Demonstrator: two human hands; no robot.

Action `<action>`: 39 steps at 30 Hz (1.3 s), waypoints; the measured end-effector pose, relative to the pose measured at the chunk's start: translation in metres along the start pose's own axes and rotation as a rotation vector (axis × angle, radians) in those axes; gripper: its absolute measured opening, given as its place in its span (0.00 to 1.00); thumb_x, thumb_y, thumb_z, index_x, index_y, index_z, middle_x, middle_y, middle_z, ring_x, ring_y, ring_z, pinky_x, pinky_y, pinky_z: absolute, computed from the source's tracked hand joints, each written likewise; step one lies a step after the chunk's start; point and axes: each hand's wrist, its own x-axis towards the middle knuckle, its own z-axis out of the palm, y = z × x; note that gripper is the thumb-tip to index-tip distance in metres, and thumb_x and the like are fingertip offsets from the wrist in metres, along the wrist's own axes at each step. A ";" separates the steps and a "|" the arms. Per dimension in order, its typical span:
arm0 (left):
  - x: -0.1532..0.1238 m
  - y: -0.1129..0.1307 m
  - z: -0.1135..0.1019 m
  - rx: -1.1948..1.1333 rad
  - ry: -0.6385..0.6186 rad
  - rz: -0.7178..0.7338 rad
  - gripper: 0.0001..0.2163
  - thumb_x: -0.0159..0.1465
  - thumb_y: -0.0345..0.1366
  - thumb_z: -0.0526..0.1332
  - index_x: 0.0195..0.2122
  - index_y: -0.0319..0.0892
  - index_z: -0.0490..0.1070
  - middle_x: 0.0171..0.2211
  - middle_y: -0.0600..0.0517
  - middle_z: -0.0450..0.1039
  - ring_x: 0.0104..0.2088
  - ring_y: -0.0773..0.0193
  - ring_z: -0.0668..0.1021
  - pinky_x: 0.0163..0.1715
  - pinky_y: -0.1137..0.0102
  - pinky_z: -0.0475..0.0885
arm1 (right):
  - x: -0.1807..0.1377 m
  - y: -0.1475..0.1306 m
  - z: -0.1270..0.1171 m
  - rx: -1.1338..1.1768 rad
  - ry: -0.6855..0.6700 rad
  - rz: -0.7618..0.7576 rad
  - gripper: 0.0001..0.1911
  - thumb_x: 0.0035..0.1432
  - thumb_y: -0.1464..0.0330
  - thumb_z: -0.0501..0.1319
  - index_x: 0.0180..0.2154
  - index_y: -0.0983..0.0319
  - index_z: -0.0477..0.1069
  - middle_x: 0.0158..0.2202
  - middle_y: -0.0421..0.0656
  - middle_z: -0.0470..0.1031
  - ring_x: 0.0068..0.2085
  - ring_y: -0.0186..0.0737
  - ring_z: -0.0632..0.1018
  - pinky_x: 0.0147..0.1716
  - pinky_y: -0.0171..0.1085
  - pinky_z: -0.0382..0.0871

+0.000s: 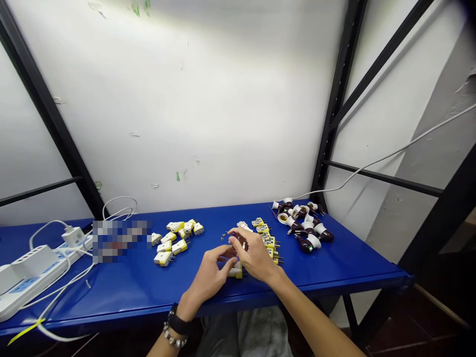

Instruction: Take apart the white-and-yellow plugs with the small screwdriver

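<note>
My left hand (213, 270) is curled around a yellow-and-white plug adapter (236, 272) at the table's front; most of the adapter is hidden beneath the fingers. Just above it, my right hand (255, 252) has its thumb and forefinger pinched together, and what lies between them is too small to make out. A few tiny metal parts (223, 236) lie beyond the fingertips. Small white pieces (244, 226) sit behind my right hand. To its right runs a row of open yellow-and-white adapter halves (268, 241) with metal prongs, partly covered by the hand.
Several closed yellow-and-white adapters (173, 240) are grouped left of my hands on the blue table (126, 287). Dark-brown and white lamp holders (303, 223) are piled at the right. White power strips (35, 277) with loose cables occupy the left end. Black frame posts (329, 119) stand behind.
</note>
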 end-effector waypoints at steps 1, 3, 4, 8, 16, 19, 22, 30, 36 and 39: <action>0.000 0.001 0.000 -0.009 -0.015 0.006 0.08 0.67 0.34 0.59 0.37 0.41 0.78 0.35 0.50 0.82 0.35 0.59 0.81 0.39 0.68 0.76 | -0.001 -0.001 0.000 0.015 -0.027 -0.002 0.12 0.70 0.66 0.54 0.47 0.60 0.74 0.37 0.43 0.79 0.32 0.38 0.77 0.33 0.36 0.69; 0.001 0.001 0.001 0.002 -0.002 -0.004 0.08 0.66 0.35 0.60 0.35 0.41 0.78 0.32 0.50 0.81 0.32 0.60 0.81 0.37 0.68 0.77 | -0.002 -0.003 0.000 0.058 -0.061 0.006 0.15 0.70 0.65 0.53 0.54 0.59 0.72 0.41 0.44 0.80 0.33 0.37 0.77 0.34 0.36 0.70; 0.001 0.000 0.002 0.016 0.021 -0.014 0.07 0.66 0.36 0.61 0.33 0.40 0.78 0.29 0.51 0.80 0.30 0.61 0.80 0.35 0.69 0.76 | -0.002 -0.004 0.000 0.072 -0.065 0.012 0.16 0.70 0.65 0.55 0.55 0.59 0.71 0.41 0.44 0.79 0.34 0.38 0.77 0.35 0.36 0.70; 0.001 -0.003 0.004 0.071 0.082 -0.038 0.06 0.62 0.38 0.66 0.35 0.40 0.76 0.28 0.52 0.79 0.30 0.61 0.79 0.33 0.69 0.75 | -0.004 -0.005 0.000 0.069 -0.039 0.016 0.11 0.69 0.63 0.56 0.47 0.60 0.74 0.36 0.43 0.79 0.33 0.39 0.77 0.34 0.36 0.70; -0.013 -0.005 -0.016 0.167 -0.096 -0.023 0.16 0.62 0.37 0.66 0.52 0.47 0.76 0.47 0.48 0.79 0.47 0.55 0.79 0.48 0.64 0.73 | -0.005 0.012 -0.001 0.353 0.103 0.092 0.14 0.69 0.57 0.56 0.42 0.60 0.71 0.31 0.40 0.75 0.23 0.33 0.73 0.23 0.33 0.68; -0.014 -0.006 -0.016 0.211 -0.087 -0.021 0.08 0.65 0.38 0.63 0.43 0.46 0.80 0.41 0.49 0.81 0.42 0.56 0.80 0.45 0.65 0.73 | -0.004 0.013 -0.001 0.433 0.167 0.105 0.16 0.67 0.54 0.57 0.41 0.61 0.70 0.30 0.40 0.74 0.22 0.33 0.73 0.19 0.32 0.66; -0.007 -0.009 -0.019 0.263 -0.032 -0.039 0.11 0.68 0.38 0.58 0.39 0.47 0.82 0.36 0.50 0.82 0.36 0.58 0.80 0.38 0.67 0.72 | -0.003 0.009 -0.008 0.475 0.341 0.115 0.17 0.66 0.52 0.58 0.39 0.60 0.68 0.29 0.40 0.73 0.21 0.33 0.72 0.16 0.31 0.62; 0.035 -0.035 -0.040 0.575 -0.033 -0.069 0.17 0.68 0.31 0.55 0.55 0.44 0.75 0.48 0.45 0.78 0.46 0.54 0.80 0.46 0.64 0.72 | -0.021 0.003 -0.032 0.281 0.398 0.130 0.16 0.69 0.55 0.54 0.40 0.60 0.70 0.23 0.37 0.65 0.22 0.35 0.65 0.20 0.34 0.59; 0.005 -0.019 -0.037 0.357 -0.201 -0.048 0.19 0.66 0.40 0.61 0.59 0.46 0.72 0.47 0.47 0.77 0.42 0.56 0.79 0.44 0.66 0.73 | -0.054 0.002 -0.025 -0.203 -0.168 0.161 0.09 0.67 0.63 0.59 0.42 0.58 0.75 0.30 0.41 0.76 0.33 0.43 0.76 0.34 0.37 0.65; -0.011 -0.002 -0.031 0.312 -0.302 -0.033 0.16 0.63 0.39 0.65 0.53 0.50 0.76 0.43 0.49 0.78 0.41 0.57 0.78 0.42 0.67 0.72 | -0.067 0.011 -0.011 -0.376 -0.265 0.195 0.20 0.58 0.66 0.68 0.53 0.57 0.73 0.34 0.44 0.79 0.39 0.49 0.77 0.38 0.39 0.67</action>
